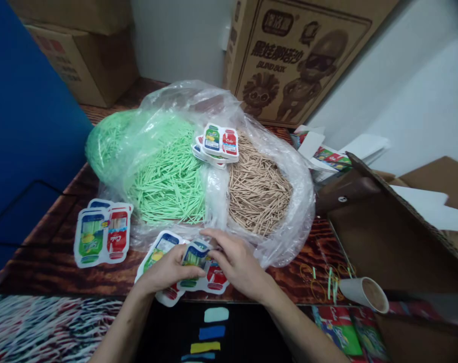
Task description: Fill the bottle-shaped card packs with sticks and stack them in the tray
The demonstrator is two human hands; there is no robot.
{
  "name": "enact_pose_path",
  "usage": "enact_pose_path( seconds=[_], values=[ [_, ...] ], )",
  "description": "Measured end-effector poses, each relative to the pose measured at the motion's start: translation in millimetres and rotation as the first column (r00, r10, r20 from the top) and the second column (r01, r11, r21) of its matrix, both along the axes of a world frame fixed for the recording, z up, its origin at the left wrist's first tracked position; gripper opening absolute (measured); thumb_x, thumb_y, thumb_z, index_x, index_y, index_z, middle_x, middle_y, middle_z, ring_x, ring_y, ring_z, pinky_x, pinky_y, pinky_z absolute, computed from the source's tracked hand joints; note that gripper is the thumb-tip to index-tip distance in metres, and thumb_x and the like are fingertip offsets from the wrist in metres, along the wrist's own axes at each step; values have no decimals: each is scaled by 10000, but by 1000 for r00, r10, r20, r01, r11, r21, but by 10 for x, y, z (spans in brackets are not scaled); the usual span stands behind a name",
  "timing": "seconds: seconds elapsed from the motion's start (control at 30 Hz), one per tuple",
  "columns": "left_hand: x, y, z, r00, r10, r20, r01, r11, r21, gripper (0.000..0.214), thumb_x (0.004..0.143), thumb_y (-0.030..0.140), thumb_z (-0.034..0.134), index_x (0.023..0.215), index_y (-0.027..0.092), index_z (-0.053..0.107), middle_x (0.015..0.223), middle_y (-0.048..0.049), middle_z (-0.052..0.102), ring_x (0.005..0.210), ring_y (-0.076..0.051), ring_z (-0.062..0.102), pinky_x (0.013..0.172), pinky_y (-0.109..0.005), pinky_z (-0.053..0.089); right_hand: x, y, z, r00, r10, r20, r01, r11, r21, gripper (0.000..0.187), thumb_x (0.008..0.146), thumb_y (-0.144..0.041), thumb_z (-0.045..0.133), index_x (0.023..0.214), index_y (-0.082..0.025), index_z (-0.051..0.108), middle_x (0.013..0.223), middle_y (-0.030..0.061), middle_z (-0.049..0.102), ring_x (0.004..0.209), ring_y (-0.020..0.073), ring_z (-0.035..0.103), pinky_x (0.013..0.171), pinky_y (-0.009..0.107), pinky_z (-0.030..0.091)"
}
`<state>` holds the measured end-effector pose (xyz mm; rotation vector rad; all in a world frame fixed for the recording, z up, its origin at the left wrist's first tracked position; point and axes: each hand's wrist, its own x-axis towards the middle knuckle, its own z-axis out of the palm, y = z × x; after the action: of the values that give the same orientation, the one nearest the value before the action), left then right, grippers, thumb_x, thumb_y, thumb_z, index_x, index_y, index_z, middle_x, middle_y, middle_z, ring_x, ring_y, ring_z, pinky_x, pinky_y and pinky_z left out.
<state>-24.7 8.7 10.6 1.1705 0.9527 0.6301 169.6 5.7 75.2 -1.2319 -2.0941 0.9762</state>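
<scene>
Both my hands hold a small bottle-shaped packet (201, 269) printed green and red, just above the table's near edge. My left hand (167, 272) grips its left side with curled fingers. My right hand (238, 264) pinches its top right part. Under it lies another packet (159, 249) of the same kind. A filled packet pile (102, 232) rests to the left. Behind my hands, a clear plastic bag (289, 166) lies open with green sticks (168, 176) on the left and tan sticks (257, 189) on the right. Several more packets (217, 143) sit on top of the sticks.
A printed cardboard box (297, 55) stands at the back, plain boxes (85, 55) at the back left. An open brown carton (395, 237) fills the right side. A paper cup (365, 293) lies on its side near loose green sticks (329, 282). A blue panel (20, 126) bounds the left.
</scene>
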Motion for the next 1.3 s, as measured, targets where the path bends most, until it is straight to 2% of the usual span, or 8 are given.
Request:
enact_pose_path(
  seconds=[0.13,0.37,0.5,0.63,0.83,0.97,1.13,1.3],
  values=[
    [90,3,-48,994,97,-55,-92,992,80,176,755,332,659,749,160,693,715,-14,677,653,-164,581,640,-256,474,54,-71,-141,979,-148,138,143,988,52,85,896,-220,532,859,-192,603,809,35,629,757,183,569,694,290,404],
    [417,-70,-34,969,242,-42,-236,964,125,180,693,285,701,825,163,693,771,-18,688,709,-181,586,686,-270,479,122,-64,-423,936,-345,64,327,924,200,349,915,-379,515,613,-206,508,613,7,537,617,152,502,614,276,343],
    [565,-89,-20,943,318,-95,-299,939,170,171,703,304,685,654,163,602,606,32,573,582,-131,492,568,-230,419,97,-76,-479,916,-400,23,380,887,261,377,904,-385,531,574,-209,485,581,5,502,589,151,469,597,285,318],
    [593,-71,-33,941,301,-155,-255,932,258,224,774,329,629,631,166,573,596,37,537,594,-122,467,578,-220,392,279,-34,-453,942,-331,-46,334,931,149,365,918,-373,502,594,-205,511,604,5,508,596,150,475,596,280,329],
    [581,-48,-84,904,405,-141,-385,911,148,232,769,378,634,688,162,606,612,25,585,563,-130,500,543,-225,407,823,158,-251,948,-299,-111,281,948,-147,147,877,-311,550,833,-193,625,783,10,629,746,163,562,695,270,401],
    [632,-39,-38,912,362,-190,-314,918,242,193,776,356,620,717,174,650,634,11,630,601,-156,546,574,-237,430,725,136,-167,969,-166,-181,108,950,-293,185,864,-356,563,913,-192,634,848,11,636,777,161,562,680,252,409],
    [648,-44,4,901,343,-267,-246,909,337,175,797,333,588,745,186,667,662,-5,649,650,-183,572,594,-248,429,406,46,-301,960,-279,-14,268,933,-239,60,800,-190,588,745,-196,610,671,-37,570,650,134,515,614,231,358],
    [670,-27,30,913,308,-268,-240,936,257,158,745,309,633,808,172,680,709,-2,675,672,-180,581,620,-253,453,358,23,-409,919,-382,-96,358,911,-204,122,782,-136,559,684,-196,600,675,-20,580,667,148,532,639,247,366]
  ],
)
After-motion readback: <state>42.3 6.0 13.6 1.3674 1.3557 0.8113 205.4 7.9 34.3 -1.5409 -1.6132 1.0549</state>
